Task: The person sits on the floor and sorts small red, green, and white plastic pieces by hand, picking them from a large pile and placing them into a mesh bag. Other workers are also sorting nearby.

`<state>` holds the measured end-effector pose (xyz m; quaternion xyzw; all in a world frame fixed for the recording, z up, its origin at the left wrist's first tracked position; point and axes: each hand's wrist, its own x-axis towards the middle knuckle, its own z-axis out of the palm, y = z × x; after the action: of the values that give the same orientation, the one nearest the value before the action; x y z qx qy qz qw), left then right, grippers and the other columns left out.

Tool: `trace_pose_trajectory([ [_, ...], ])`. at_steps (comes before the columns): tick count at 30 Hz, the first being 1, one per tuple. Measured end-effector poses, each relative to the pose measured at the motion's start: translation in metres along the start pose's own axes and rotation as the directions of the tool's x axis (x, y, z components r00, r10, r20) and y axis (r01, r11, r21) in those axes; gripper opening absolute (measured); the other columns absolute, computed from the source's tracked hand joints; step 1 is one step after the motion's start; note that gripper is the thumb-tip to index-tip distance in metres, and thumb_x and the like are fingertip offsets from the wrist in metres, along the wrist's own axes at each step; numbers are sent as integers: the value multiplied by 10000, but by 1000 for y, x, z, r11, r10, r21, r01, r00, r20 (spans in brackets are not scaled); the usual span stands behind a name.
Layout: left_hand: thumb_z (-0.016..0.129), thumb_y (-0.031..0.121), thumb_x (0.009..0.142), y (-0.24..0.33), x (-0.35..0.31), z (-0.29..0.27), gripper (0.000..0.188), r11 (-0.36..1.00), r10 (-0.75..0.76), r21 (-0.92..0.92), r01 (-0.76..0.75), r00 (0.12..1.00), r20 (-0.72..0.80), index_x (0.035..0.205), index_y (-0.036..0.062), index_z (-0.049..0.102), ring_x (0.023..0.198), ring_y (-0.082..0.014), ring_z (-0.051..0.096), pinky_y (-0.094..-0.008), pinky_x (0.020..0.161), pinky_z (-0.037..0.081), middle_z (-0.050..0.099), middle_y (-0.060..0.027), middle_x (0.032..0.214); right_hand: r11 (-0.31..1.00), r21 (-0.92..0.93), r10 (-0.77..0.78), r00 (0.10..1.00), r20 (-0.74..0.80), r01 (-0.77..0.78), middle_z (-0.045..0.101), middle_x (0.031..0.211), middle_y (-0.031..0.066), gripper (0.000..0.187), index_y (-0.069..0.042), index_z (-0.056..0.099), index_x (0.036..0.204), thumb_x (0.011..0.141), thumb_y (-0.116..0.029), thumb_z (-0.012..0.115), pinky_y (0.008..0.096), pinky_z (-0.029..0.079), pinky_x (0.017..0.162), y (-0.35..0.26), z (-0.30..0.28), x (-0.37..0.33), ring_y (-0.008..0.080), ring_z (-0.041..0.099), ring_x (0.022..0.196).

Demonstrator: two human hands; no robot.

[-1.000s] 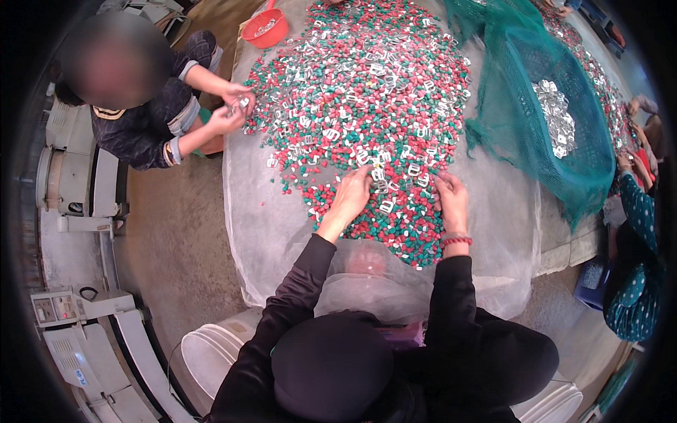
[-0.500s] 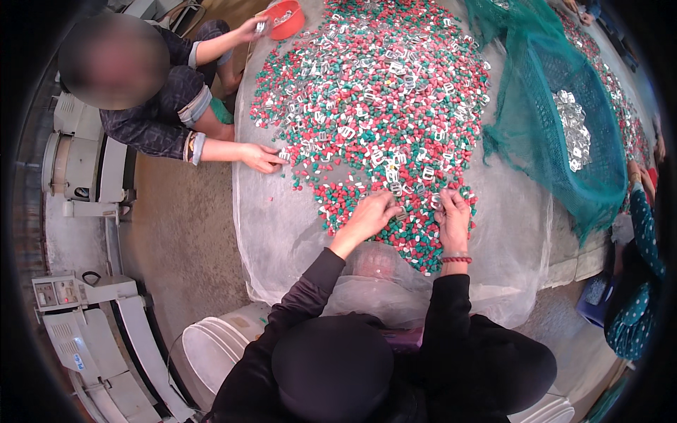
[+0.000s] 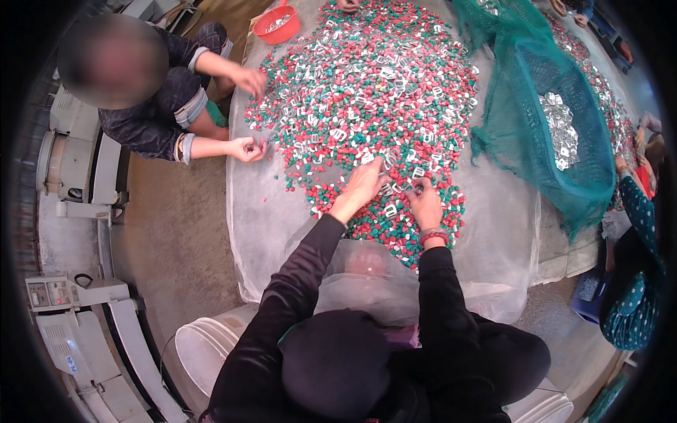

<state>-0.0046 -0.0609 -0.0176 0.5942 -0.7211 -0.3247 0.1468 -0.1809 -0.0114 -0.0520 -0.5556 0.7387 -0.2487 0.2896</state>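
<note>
Here, small flat silvery metal clips, likely light, stiff and slippery, are picked by their edges from the red and green plastic pellets on the white-netted counter, the left hand and right hand each with fingers pinched among them.

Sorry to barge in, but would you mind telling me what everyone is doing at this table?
The person's left hand and right hand are down in a big heap of red, green and white pellets mixed with small metal pieces, spread on a white mesh sheet. A co-worker's hand picks at the heap's left edge. Metal pieces lie gathered in a green net, with a red bowl beyond.
</note>
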Motion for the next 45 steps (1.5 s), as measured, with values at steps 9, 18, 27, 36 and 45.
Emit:
trace_pose_trajectory([
  [9,596,257,931,4,-56,-41,221,-221,-93,-931,290,944,316,836,73,520,590,-63,430,-198,412,321,458,-16,785,532,765,243,931,272,-362,427,615,-98,289,-2,688,1006,927,-266,599,221,213,478,11,-14,-16,13,308,541],
  [18,720,182,779,-7,-17,0,220,984,147,106,-144,989,-22,860,7,612,869,-320,629,-397,756,486,647,-157,863,-128,936,-199,933,299,-327,518,750,85,199,21,563,836,784,-158,493,271,377,457,-5,-54,-25,192,526,697],
  [27,569,57,832,-26,-55,-45,141,-46,39,-996,76,996,74,951,49,494,673,-125,494,-203,402,398,509,-85,859,935,349,-39,956,292,-69,657,810,85,227,-92,631,1033,822,-164,671,354,496,618,-22,-25,-36,231,626,695],
  [36,650,68,776,-33,-72,-41,309,364,11,-927,87,995,97,1081,41,604,720,-195,544,-269,535,488,553,-84,837,962,259,25,972,233,-86,651,841,162,208,-73,632,930,758,-159,711,425,481,641,-7,4,-39,314,630,719],
  [45,696,162,830,-33,-39,-22,199,963,-5,-268,-39,987,-161,979,38,654,650,-206,582,-325,603,477,581,-48,704,985,-29,-166,983,83,168,657,837,160,242,-117,671,1001,776,-203,702,403,486,688,-17,8,-55,319,629,772],
])
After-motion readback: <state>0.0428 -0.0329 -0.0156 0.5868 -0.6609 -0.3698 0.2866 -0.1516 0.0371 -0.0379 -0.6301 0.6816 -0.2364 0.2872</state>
